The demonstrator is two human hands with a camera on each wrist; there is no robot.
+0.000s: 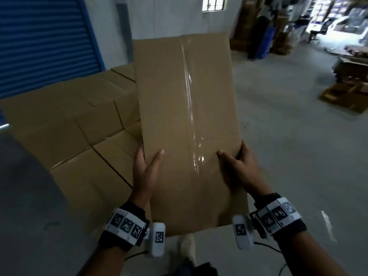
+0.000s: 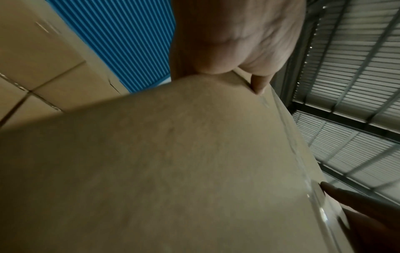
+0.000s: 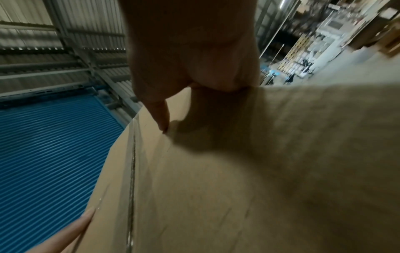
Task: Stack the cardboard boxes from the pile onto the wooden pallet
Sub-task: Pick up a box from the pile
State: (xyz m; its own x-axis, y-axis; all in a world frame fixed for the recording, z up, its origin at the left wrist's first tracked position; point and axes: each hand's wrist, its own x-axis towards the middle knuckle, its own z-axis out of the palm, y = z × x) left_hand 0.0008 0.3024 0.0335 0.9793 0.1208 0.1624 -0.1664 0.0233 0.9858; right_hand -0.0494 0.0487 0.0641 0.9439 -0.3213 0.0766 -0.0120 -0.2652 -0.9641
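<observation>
I carry a long brown cardboard box [image 1: 185, 120] sealed with a strip of clear tape, held up in front of me. My left hand [image 1: 146, 166] grips its left edge, thumb on the top face and fingers underneath. My right hand [image 1: 238, 166] grips the right edge the same way. In the left wrist view the box [image 2: 173, 171] fills the frame below my left hand [image 2: 244, 51]. The right wrist view shows the box [image 3: 238, 188] under my right hand [image 3: 190, 59]. A pile of cardboard boxes [image 1: 75, 124] lies to my left. No pallet is in view.
A blue roller shutter [image 1: 45, 40] stands behind the pile. Grey concrete floor [image 1: 288, 148] stretches to the right. Flattened cardboard [image 1: 346, 96] lies on the floor at the far right, with shelves and goods [image 1: 278, 26] beyond. My shoe [image 1: 188, 246] shows below the box.
</observation>
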